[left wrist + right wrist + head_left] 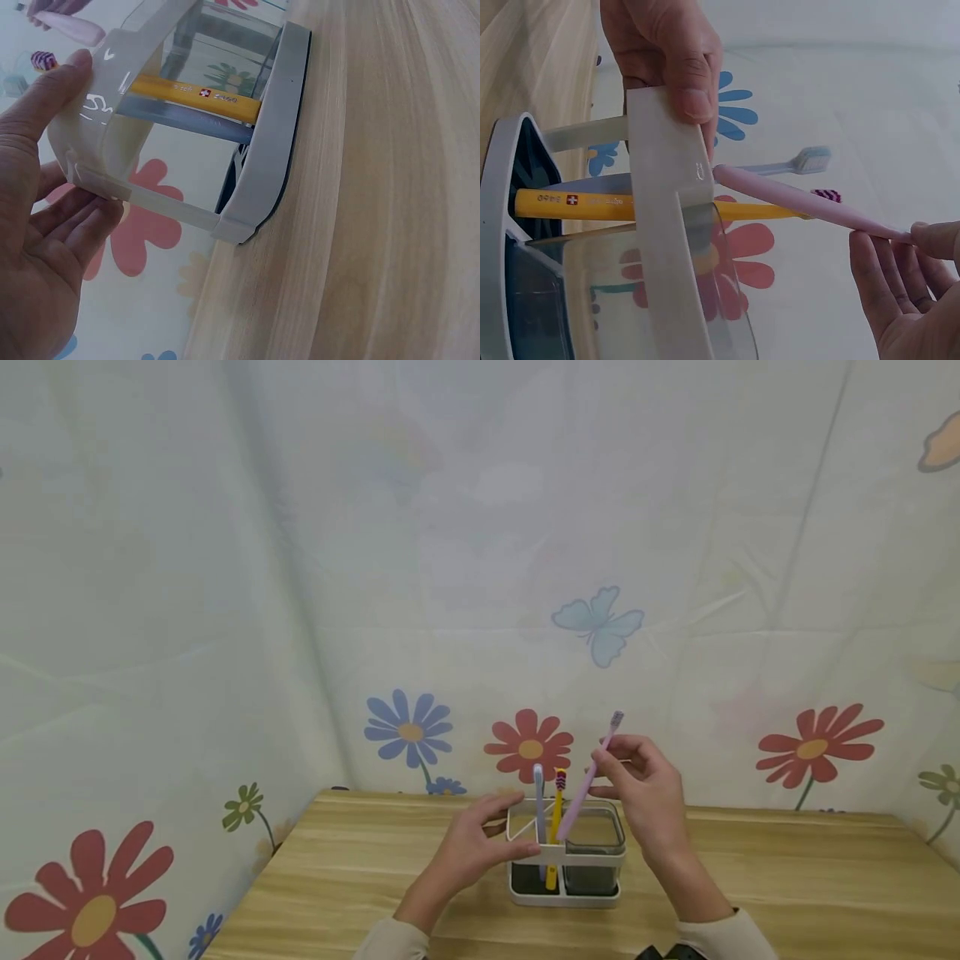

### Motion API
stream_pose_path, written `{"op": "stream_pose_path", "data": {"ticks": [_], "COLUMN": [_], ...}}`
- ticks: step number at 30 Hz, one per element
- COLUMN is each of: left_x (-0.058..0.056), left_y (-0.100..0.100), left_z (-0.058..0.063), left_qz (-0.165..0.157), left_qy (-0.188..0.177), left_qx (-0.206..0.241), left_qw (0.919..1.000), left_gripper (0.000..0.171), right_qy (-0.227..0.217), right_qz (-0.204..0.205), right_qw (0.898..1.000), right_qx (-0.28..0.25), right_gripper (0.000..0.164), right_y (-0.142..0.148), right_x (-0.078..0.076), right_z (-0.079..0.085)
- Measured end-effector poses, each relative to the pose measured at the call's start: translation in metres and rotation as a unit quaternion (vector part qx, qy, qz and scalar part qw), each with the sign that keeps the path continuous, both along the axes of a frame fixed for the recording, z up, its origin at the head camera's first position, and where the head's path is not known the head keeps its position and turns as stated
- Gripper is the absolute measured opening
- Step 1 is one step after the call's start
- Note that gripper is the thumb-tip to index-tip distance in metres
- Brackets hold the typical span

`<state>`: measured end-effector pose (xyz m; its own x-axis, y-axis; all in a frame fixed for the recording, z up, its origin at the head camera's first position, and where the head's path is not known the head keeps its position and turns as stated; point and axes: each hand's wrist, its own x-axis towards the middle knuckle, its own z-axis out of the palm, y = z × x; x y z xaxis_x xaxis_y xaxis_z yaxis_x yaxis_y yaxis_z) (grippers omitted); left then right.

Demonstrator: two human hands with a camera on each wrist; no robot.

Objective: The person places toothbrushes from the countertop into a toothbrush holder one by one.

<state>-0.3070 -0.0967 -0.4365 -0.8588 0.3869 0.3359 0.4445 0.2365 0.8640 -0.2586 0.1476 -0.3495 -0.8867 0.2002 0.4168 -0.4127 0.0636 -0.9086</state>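
Note:
A white toothbrush holder (600,860) with a dark base stands on the wooden table. My left hand (476,839) grips its upper rim at the left end, thumb in front and fingers behind. Between thumb and fingertips, my right hand (651,789) pinches a pink toothbrush (802,201), bristles up and tilted to the right. The brush's lower end is at the holder's rim, near the middle. A yellow toothbrush (556,820) and a light blue toothbrush (539,802) stand side by side in the left part. A clear cup (600,881) fills the right part.
The wooden table (787,877) runs to both sides of the holder. Behind it hangs a pale curtain (465,635) printed with flowers and a butterfly. A dark object (671,953) shows at the bottom edge of the head view, by the right sleeve.

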Motion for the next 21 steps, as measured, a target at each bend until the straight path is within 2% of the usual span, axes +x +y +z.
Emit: {"op": "stream_pose_path", "data": {"ticks": [8, 16, 21], "left_x": [0.000, 0.000, 0.000], "left_y": [0.000, 0.000, 0.001], "left_z": [0.001, 0.001, 0.000], "left_qz": [-0.003, 0.000, -0.001], "left_qy": [0.005, 0.007, 0.006], "left_qx": [0.005, 0.009, 0.011], "left_qw": [1.0000, 0.9999, 0.9999], "left_gripper": [0.065, 0.066, 0.066], "right_qy": [-0.003, -0.025, -0.036], "right_qz": [0.016, 0.032, 0.045], "right_qw": [1.000, 0.999, 0.998], "right_qx": [0.002, 0.013, 0.034], "right_gripper": [0.027, 0.026, 0.024], "right_y": [-0.008, -0.011, -0.013], "right_x": [-0.004, -0.007, -0.007], "right_z": [-0.008, -0.015, -0.020]}}
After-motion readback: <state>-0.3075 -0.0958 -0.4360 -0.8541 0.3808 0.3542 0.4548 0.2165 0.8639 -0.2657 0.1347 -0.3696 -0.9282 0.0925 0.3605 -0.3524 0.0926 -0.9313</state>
